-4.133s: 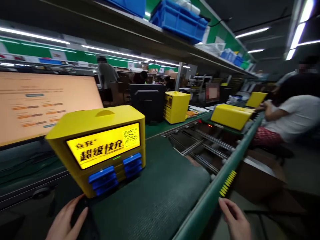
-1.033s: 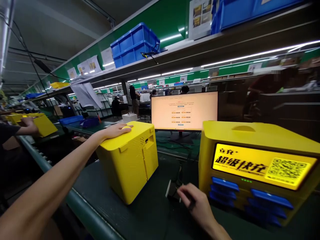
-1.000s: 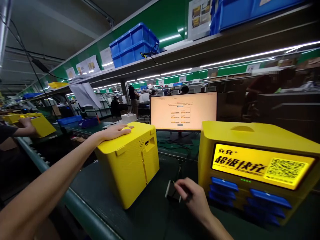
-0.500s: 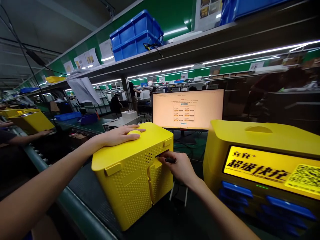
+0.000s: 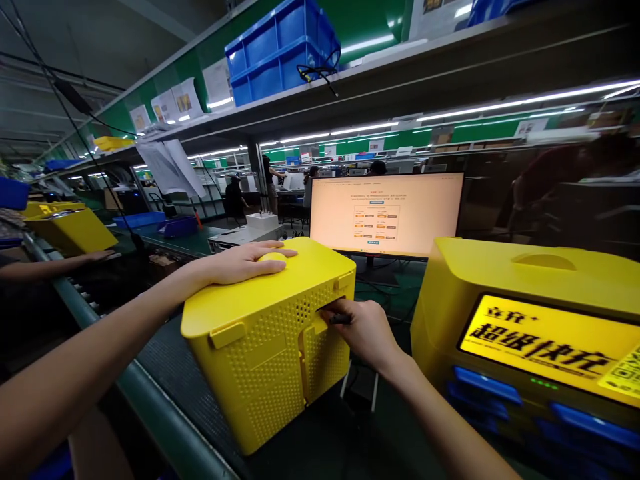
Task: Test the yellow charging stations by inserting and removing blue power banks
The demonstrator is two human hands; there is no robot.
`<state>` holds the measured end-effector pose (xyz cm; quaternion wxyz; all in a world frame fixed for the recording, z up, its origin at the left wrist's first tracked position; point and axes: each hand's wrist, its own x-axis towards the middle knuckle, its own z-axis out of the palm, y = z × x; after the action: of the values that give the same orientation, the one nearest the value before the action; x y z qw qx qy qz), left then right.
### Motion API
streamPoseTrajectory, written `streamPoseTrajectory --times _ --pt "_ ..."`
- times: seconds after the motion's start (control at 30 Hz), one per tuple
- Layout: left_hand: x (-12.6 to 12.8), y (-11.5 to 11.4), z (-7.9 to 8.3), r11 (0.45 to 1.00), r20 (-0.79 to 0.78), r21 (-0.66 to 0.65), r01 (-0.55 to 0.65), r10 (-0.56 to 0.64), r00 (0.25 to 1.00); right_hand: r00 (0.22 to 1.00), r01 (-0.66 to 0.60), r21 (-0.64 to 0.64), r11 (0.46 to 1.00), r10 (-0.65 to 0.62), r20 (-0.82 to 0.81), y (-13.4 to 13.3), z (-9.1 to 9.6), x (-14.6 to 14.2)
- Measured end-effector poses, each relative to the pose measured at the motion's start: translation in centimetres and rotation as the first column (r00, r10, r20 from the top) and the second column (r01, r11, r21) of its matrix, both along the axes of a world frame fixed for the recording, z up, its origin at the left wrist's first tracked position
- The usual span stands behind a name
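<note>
A yellow cabinet-like case (image 5: 275, 347) stands tilted in view, its dimpled, perforated panel facing me. My left hand (image 5: 245, 261) lies flat on its top, fingers stretched over the round raised part (image 5: 273, 257). At a dark opening high on the panel's right side, my right hand (image 5: 367, 327) is closed in a pinch. A small black piece (image 5: 340, 319) shows between its fingers; its kind is unclear, and the fingertips are partly hidden in the opening. Below the hand runs a yellow flap (image 5: 320, 360) with a gap along its left edge.
A second yellow case (image 5: 500, 273) with a lit screen and blue slots stands at the right. Behind is a monitor (image 5: 385, 213). A conveyor edge (image 5: 150, 407) runs at left, where another person's arm (image 5: 55, 267) reaches beside yellow cases. Blue bins (image 5: 280, 53) sit on the shelf above.
The view has shifted slightly. My right fingers sit a little deeper in the opening, and the black piece shows less. My left hand stays flat on top of the case.
</note>
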<state>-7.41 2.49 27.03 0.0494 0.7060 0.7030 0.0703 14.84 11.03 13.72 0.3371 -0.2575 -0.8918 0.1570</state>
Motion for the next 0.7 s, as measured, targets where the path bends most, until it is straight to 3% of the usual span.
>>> streamPoseTrajectory --times 0.2,0.27,0.33,0.4,0.47,0.57,0.63,0.7 --pt "0.0 0.0 -0.2 1.0 0.005 -0.001 -0.014 0.014 1.0 0.985 0.174 0.015 0.985 -0.174 0.0 -0.8 -0.3 -0.3" --pt "0.0 -0.1 -0.2 1.0 0.008 0.001 -0.016 0.016 1.0 0.984 0.052 -0.149 0.987 -0.076 -0.16 -0.5 -1.0 0.4" --pt "0.0 -0.1 -0.2 1.0 0.01 0.005 -0.007 0.007 1.0 0.916 -0.217 -0.332 0.918 0.075 -0.393 -0.1 -2.1 1.4" --pt "0.0 -0.1 -0.1 1.0 0.009 0.007 0.004 -0.004 1.0 0.817 -0.387 -0.369 0.845 0.129 -0.563 0.2 -3.3 2.6" --pt "0.1 -0.1 -0.1 1.0 0.012 0.006 0.007 -0.007 1.0 0.792 -0.37 -0.32 0.872 0.116 -0.6 0.1 -4.2 3.4" --pt "0.1 -0.1 -0.1 1.0 0.031 0.003 -0.003 0.003 1.0 0.863 -0.287 -0.265 0.921 0.128 -0.489 -0.6 -4.4 3.8" --pt "-0.1 0.0 -0.2 1.0 0.038 0.007 0.001 -0.001 0.999 0.854 -0.336 -0.297 0.894 0.155 -0.497 -1.1 -4.1 3.4" --pt "-0.2 0.1 -0.3 1.0 0.041 0.009 0.006 -0.006 0.999 0.77 -0.46 -0.38 0.803 0.148 -0.621 -1.3 -3.9 2.9"
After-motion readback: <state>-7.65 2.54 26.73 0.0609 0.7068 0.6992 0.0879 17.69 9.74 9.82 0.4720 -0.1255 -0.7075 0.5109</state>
